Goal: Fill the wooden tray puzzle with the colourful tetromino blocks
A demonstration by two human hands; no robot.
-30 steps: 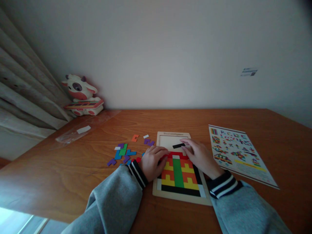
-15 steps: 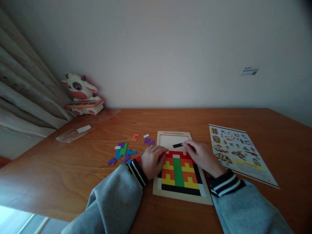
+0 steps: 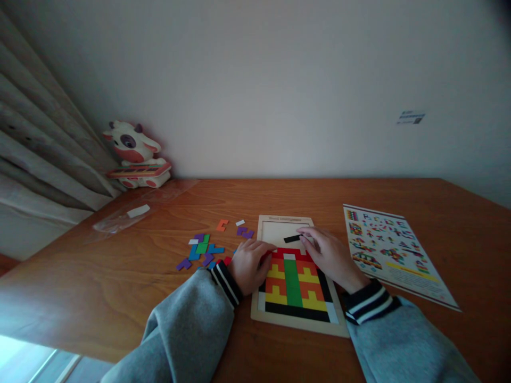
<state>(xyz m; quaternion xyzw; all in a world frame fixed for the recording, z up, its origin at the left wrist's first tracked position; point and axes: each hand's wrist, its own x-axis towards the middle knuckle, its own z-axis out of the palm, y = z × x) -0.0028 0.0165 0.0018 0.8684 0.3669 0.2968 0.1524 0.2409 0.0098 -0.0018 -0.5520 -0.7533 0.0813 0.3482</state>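
Note:
A wooden puzzle board (image 3: 299, 323) lies in front of me, its lower part filled with coloured pieces. My right hand (image 3: 327, 256) pinches one end of a black strip piece (image 3: 293, 239), which sits slanted over the bare upper part of the board. On the board's left side rests my left hand (image 3: 251, 263), fingertips at the left end of the red pieces (image 3: 293, 253), thumb apart from the index finger. Below the red lie a long green piece (image 3: 293, 282), orange and yellow pieces, and a black bar (image 3: 297, 311) along the bottom. My left hand hides part of the left edge.
Loose puzzle pieces (image 3: 202, 248) in blue, green, purple and other colours lie left of the board. A printed pattern sheet (image 3: 399, 255) is on the right. At the back left are a clear plastic bag (image 3: 115, 226) and a cow toy with a keyboard (image 3: 138, 154).
The fingers of my right hand have shifted slightly on the end of the black strip. My left hand stays in place, and the view has moved a little.

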